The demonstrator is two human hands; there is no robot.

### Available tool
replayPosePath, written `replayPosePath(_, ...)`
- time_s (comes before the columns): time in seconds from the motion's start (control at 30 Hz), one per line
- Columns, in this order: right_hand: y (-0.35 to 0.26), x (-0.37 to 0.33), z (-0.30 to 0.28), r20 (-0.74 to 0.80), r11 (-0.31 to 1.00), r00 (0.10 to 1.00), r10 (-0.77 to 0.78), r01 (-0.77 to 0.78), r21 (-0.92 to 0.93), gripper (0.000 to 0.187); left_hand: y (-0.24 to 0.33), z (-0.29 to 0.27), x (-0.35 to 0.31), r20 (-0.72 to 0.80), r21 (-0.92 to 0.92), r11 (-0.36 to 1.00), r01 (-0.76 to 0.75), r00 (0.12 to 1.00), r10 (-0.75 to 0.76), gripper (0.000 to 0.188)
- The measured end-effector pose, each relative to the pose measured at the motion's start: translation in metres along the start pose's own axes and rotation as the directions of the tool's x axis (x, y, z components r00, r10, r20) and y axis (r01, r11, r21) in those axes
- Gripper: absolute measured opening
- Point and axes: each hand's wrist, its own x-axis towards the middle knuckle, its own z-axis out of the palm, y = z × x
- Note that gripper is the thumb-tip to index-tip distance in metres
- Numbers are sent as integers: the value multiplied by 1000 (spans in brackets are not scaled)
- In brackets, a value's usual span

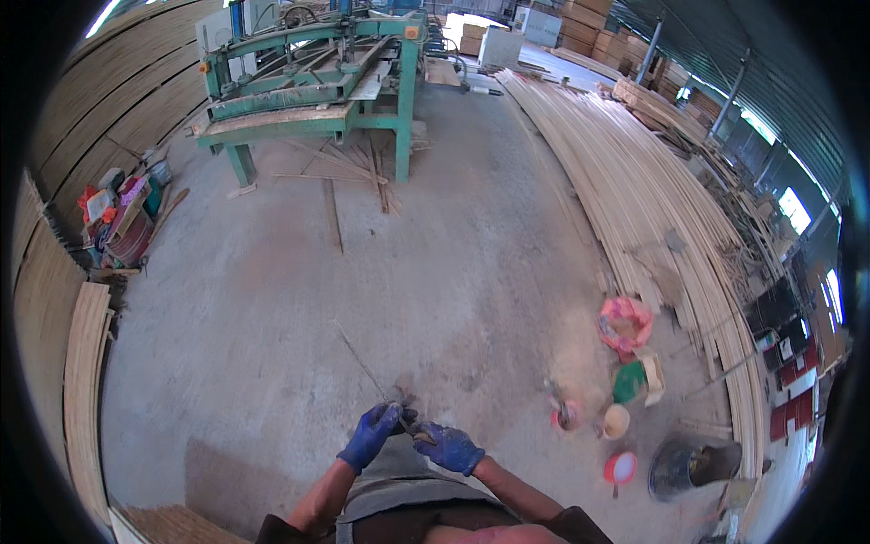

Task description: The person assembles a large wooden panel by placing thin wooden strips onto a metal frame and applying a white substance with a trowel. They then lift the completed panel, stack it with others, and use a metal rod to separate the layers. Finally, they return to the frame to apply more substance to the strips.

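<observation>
My left hand [371, 439], in a blue work glove, is closed around the lower part of a long, thin, straight rod [359, 361]. The rod slants up and away to the left over the concrete floor, and its far tip is pale. Close beside it, my right hand [450, 449], also in a blue glove, has its fingers bent around a small brownish piece [423, 438] near the rod's lower end. Whether that piece is joined to the rod I cannot make out. Something dark shows between and just above the two hands.
Ahead stands a green machine frame [406, 109] with wood strips beneath. Long boards [625, 172] lie along the right. At right are a pink bag [625, 324], a green container [629, 382], a red-rimmed pot [621, 468] and a black bucket [675, 467]. Stacked boards [86, 381] line the left.
</observation>
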Motion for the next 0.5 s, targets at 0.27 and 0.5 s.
replayPosePath(0.27, 224, 175, -144, -288, 922, 878, 382, -382, 58, 38, 97, -64, 317, -2, 45, 987, 153, 988, -153, 43)
replayPosePath(0.5, 442, 305, -297, -216, 554, 546, 810, -590, 587, 39, 219, -60, 631, 229, 363, 930, -52, 973, -35, 44)
